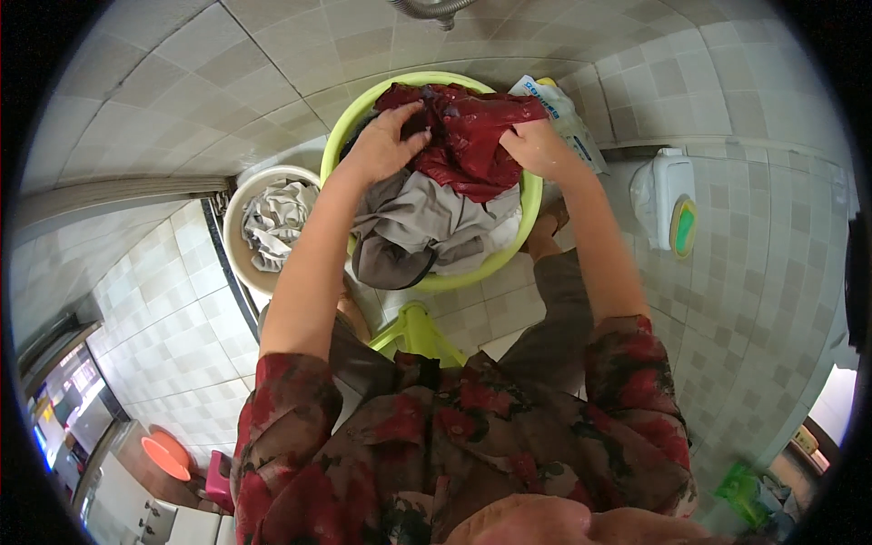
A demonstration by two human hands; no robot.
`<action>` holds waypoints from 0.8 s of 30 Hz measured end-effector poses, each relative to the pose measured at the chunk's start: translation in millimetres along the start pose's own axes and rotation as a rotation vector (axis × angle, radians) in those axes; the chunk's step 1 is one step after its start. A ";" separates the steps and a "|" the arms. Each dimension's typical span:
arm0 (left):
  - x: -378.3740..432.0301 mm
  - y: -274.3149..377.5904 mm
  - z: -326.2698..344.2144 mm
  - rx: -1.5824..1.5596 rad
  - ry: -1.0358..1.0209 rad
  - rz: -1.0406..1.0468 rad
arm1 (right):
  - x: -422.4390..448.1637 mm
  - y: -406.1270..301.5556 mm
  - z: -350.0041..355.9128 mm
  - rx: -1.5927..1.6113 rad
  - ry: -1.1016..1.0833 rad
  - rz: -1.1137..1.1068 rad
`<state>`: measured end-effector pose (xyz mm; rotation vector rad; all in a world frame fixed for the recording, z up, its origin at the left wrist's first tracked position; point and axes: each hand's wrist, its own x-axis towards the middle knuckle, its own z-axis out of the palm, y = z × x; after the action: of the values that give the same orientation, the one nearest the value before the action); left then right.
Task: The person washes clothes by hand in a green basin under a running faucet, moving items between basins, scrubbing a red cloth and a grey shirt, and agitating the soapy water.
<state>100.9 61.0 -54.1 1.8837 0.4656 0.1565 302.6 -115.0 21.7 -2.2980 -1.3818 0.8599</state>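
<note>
A wet dark red garment (470,136) lies bunched over the far part of a yellow-green plastic tub (331,146). My right hand (535,146) is closed on the garment's right edge. At its left side my left hand (392,139) has its fingers spread, with the fingertips at the cloth; whether they pinch any of it I cannot tell. Grey and light clothes (415,218) fill the near part of the tub, and one darker grey piece (388,262) hangs at the near rim.
To the left stands a cream basin (235,235) with pale cloth in it. A detergent bag (579,136) leans behind the tub on the right, near a white container (671,184) and a green-and-yellow brush (684,228). A green plastic stool (415,327) is between my legs.
</note>
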 end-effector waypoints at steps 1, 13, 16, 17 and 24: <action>-10.1 20.9 -1.3 -0.002 -0.008 0.003 | -9.0 -5.3 -5.6 0.114 -0.050 -0.020; -99.8 49.0 64.9 0.843 -0.287 -0.436 | -24.2 -78.9 -14.5 -0.404 0.353 -0.475; -85.1 46.3 58.2 0.727 -0.360 -0.440 | 1.9 -28.0 41.9 -0.464 0.051 -0.308; -80.4 42.5 56.1 0.712 -0.418 -0.465 | 3.0 -29.4 60.6 -0.537 -0.047 -0.195; -74.0 39.4 45.9 0.650 -0.478 -0.561 | 47.4 -29.3 95.1 -0.403 -0.205 -0.023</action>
<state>57.9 -19.5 -25.5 2.2270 0.7436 -0.8927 238.0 -62.3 -50.5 -2.5329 -1.8087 0.8983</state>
